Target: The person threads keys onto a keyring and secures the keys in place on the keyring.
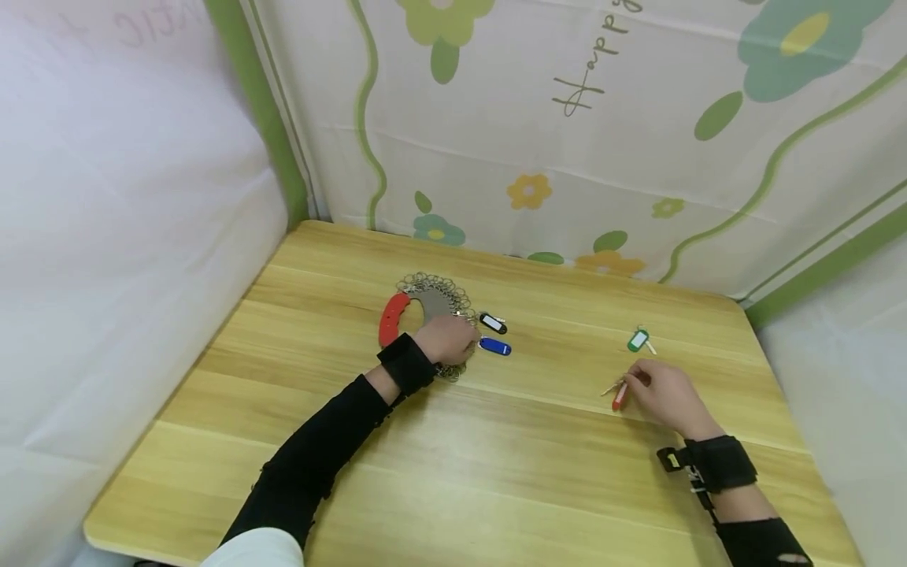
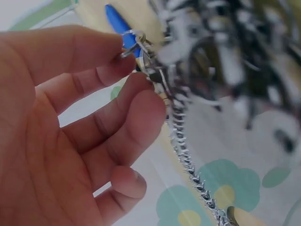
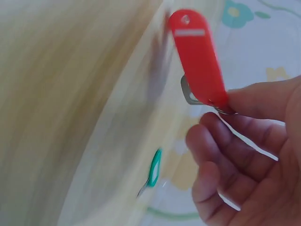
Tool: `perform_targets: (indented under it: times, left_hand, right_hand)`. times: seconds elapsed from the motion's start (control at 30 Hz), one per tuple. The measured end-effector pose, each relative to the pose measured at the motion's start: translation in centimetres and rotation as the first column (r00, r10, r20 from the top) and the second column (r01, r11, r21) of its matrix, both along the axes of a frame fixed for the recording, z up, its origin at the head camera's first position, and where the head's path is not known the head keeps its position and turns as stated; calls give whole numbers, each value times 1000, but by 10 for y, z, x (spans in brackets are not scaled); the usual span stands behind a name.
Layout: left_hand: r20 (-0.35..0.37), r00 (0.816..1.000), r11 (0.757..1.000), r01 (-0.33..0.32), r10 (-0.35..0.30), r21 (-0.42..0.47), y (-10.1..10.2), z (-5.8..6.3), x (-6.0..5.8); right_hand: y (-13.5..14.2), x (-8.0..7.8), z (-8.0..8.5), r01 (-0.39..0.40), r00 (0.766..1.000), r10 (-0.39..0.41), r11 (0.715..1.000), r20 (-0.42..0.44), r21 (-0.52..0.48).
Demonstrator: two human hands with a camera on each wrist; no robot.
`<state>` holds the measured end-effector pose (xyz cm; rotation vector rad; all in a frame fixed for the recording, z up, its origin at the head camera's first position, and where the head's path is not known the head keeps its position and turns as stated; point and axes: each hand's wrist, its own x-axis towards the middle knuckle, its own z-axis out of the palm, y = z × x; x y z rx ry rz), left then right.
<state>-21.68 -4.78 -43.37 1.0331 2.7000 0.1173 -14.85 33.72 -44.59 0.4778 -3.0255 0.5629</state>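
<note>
While the right hand (image 1: 666, 394) holds a flat red plastic key tag (image 1: 620, 395) near the table's right side, the left hand (image 1: 445, 339) works at the right-hand edge of a grey, ring-shaped holder with a curved red handle, (image 1: 434, 303) which lies farther left on the pale wood-grain table (image 1: 538, 457). Fine handling like this probably goes best with the tag pinched at its ring end, so that the slim gold-coloured key (image 1: 609, 387) beside it can hang free, and with one of the holder's small silvery metal rings (image 1: 432, 282) drawn clear of its crowded neighbours.

The right thumb and forefinger are closed in a narrow pinch on the red tag's ring end, the other fingers loosely bent. The left thumb and forefinger also meet closely, on a small wire ring (image 2: 139, 37); whether that ring belongs to the holder or to the oblong blue plastic key tag (image 1: 495, 346) cannot be told. The blue tag lies just right of the left hand, with a black key tag with a white label (image 1: 492, 323) just beyond it. A green key tag with a white label (image 1: 638, 340) lies on the far side of the right hand.
</note>
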Motion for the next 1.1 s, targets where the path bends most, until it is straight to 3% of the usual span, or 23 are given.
perform_targets:
  times: [0.23, 0.37, 0.5, 0.6, 0.77, 0.87, 1.0, 1.1]
  left_hand:
    - [63, 995, 992, -78, 72, 99, -4, 6, -4]
    - [83, 991, 981, -120, 109, 150, -6, 13, -4]
    - [71, 991, 975, -121, 109, 187, -10, 16, -4]
    - [85, 989, 969, -138, 123, 204, -12, 16, -4]
    - [109, 983, 963, -167, 147, 212, -11, 13, -6]
    - [109, 983, 961, -168, 147, 220, -9, 10, -7]
    - [104, 983, 957, -172, 151, 232, -7, 8, -8]
    - [91, 983, 957, -175, 158, 230, -7, 7, -9]
  right_hand:
    - [-37, -12, 4, -81, 985, 65, 992, -158, -96]
    - [-58, -17, 6, -80, 986, 53, 982, -158, -170]
    - [-81, -21, 7, -50, 999, 41, 953, -35, -300]
    - [-105, -29, 7, -42, 993, 83, 916, 86, -400]
    - [-142, -41, 8, -55, 951, 204, 851, 232, -522]
    - [-162, -45, 11, -44, 923, 248, 828, 295, -560]
    - [-182, -49, 12, -4, 882, 274, 818, 383, -575]
    - [-194, -52, 11, 14, 856, 278, 830, 436, -557]
